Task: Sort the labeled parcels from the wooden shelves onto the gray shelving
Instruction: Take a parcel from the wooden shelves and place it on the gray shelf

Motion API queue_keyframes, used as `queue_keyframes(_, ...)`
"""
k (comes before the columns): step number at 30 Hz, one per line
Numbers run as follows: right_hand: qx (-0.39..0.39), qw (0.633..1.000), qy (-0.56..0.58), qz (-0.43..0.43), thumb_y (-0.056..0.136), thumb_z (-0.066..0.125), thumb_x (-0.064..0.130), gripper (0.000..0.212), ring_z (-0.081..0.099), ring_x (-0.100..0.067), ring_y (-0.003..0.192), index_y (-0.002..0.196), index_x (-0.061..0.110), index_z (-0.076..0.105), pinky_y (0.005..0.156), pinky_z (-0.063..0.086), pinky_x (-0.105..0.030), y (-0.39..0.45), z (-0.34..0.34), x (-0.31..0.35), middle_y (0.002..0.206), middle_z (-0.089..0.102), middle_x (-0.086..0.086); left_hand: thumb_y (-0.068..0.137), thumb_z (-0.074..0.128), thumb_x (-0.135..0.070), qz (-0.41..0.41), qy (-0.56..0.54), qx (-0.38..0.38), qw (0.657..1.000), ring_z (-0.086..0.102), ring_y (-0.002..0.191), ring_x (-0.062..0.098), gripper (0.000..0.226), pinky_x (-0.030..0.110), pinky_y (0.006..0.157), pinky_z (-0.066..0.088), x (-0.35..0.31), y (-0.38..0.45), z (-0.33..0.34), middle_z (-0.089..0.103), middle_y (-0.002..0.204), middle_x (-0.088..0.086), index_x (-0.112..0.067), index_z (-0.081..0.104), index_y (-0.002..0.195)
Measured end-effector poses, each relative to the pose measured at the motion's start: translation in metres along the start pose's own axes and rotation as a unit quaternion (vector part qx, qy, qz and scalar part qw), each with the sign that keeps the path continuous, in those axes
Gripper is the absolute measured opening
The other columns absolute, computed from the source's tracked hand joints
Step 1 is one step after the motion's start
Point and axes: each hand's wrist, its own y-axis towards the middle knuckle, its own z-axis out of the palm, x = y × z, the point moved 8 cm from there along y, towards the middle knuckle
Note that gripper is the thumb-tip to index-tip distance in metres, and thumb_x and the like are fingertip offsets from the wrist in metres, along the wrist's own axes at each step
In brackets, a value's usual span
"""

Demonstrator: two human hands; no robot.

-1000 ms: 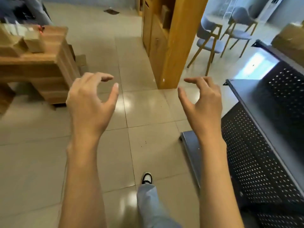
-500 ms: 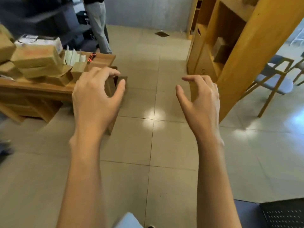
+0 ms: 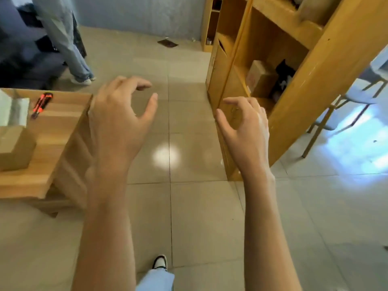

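Observation:
My left hand [image 3: 117, 120] and my right hand [image 3: 245, 127] are raised in front of me over the tiled floor, fingers loosely curved, each holding nothing. The wooden shelves [image 3: 298, 66] stand at the right, just beyond my right hand. In a lower compartment lies a brown cardboard parcel [image 3: 259, 77] with a black object beside it. Another parcel [image 3: 315, 9] sits on the shelf above. The gray shelving is out of view.
A low wooden table [image 3: 52, 139] at the left carries cardboard boxes [image 3: 14, 148] and an orange box cutter [image 3: 42, 103]. Another person's legs [image 3: 67, 43] stand at the back left. A chair [image 3: 344, 114] stands at the right. My shoe [image 3: 160, 261] shows below.
The view has swung left, away from the gray shelving, and closer to the wooden shelves. Both hands stay raised, holding nothing. The table has slid left in view.

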Motion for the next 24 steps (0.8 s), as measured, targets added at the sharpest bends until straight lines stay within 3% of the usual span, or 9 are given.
queue_keyframes(6,-0.020,0.998,-0.029,0.044,0.092,0.059,0.037,0.027,0.043,-0.005,0.108,0.116,0.024,0.062,0.094,0.032,-0.024,0.095,0.045,-0.040,0.111,0.053,0.013,0.091,0.057,-0.029,0.025,-0.069,0.037,0.997,0.060,0.097,0.024,0.027,0.029,0.081,0.041,0.020,0.102,0.099,0.067,0.104,0.007,-0.010,0.066,0.109)
queue_keyframes(9,-0.043,0.996,-0.037,0.073,0.092,0.059,0.038,0.025,0.045,-0.008,0.110,0.114,0.025,0.063,0.094,0.031,-0.026,0.140,0.065,-0.072,0.108,0.049,0.017,0.091,0.057,-0.029,0.029,-0.084,0.058,0.994,0.061,0.100,0.023,0.029,0.036,0.083,0.047,0.030,0.141,0.150,0.067,0.106,0.007,-0.010,0.066,0.111)
queue_keyframes(16,-0.052,0.993,-0.049,0.091,0.093,0.058,0.037,0.027,0.048,-0.011,0.108,0.116,0.022,0.063,0.089,0.031,-0.023,0.267,0.128,-0.143,0.116,0.058,0.004,0.089,0.056,-0.033,0.067,-0.067,0.085,0.992,0.060,0.098,0.025,0.029,0.039,0.083,0.047,0.041,0.245,0.274,0.066,0.104,0.005,-0.014,0.067,0.108)
queue_keyframes(21,-0.070,0.993,-0.036,0.093,0.094,0.056,0.038,0.031,0.048,-0.015,0.114,0.119,0.022,0.062,0.092,0.040,-0.028,0.388,0.154,-0.175,0.121,0.058,0.001,0.090,0.056,-0.032,0.103,-0.069,0.039,0.991,0.061,0.097,0.024,0.029,0.039,0.084,0.048,0.020,0.353,0.334,0.067,0.104,0.007,-0.012,0.067,0.109)
queue_keyframes(24,-0.091,0.991,-0.032,0.098,0.094,0.056,0.039,0.030,0.048,-0.014,0.114,0.119,0.022,0.061,0.090,0.037,-0.026,0.440,0.166,-0.195,0.121,0.057,0.001,0.090,0.058,-0.030,0.109,-0.076,0.031,0.991,0.061,0.096,0.025,0.027,0.037,0.082,0.047,0.019,0.394,0.369,0.068,0.103,0.008,-0.011,0.067,0.107)
